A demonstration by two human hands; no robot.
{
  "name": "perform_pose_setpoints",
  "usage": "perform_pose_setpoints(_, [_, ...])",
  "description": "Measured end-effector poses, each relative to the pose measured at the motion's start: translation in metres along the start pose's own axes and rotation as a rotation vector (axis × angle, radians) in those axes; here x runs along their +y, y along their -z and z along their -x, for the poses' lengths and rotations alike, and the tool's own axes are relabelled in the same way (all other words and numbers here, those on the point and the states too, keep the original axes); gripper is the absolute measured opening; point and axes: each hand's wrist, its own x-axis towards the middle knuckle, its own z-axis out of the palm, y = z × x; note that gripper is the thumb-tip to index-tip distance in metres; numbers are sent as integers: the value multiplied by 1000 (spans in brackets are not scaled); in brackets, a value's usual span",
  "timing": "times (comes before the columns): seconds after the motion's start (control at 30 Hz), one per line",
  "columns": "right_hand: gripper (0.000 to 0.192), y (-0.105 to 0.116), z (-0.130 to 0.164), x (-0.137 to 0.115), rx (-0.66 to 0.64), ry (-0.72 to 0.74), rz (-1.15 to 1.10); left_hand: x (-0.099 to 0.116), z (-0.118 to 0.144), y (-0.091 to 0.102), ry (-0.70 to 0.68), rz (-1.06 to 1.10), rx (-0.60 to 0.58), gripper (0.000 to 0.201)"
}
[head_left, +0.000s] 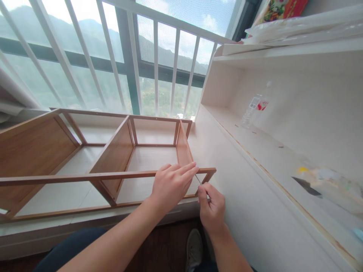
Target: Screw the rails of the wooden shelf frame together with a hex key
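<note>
The wooden shelf frame (113, 158) lies on its side on the window ledge (42, 223). The left hand (172, 183) presses flat, fingers together, on its front rail; the right hand (211, 206) pinches a thin metal tool (198, 179) at the end corner — probably tightening a fastener, which needs steady turning.

Bright barred window (113, 56) over hazy hills, white shelving (283, 113), dark floor (167, 245).

We see bright daylight pouring through the window (119, 56), washing out the sky. The white shelf (297, 124) looks hazy, its right edge blurred, and straight lines bow toward the corners.
</note>
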Motion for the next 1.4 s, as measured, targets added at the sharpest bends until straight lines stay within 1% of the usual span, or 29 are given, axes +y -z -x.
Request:
perform_pose_setpoints(0.1, [36,3,1,2,21,-6,6,1,-1,0,11,6,5,23])
perform_pose_setpoints(0.3, [36,4,3,4,10,39,43,3,-2,1,25,-5,5,22])
perform_pose_setpoints(0.47, [35,6,1,4,9,54,30,2,-2,1,19,7,14,21])
perform_pose_setpoints(0.9, [34,5,-2,3,-22,103,27,2,-3,1,13,10,26,20])
perform_pose_setpoints(1.4, [31,3,0,7,-36,115,12,2,-2,-1,13,-8,39,21])
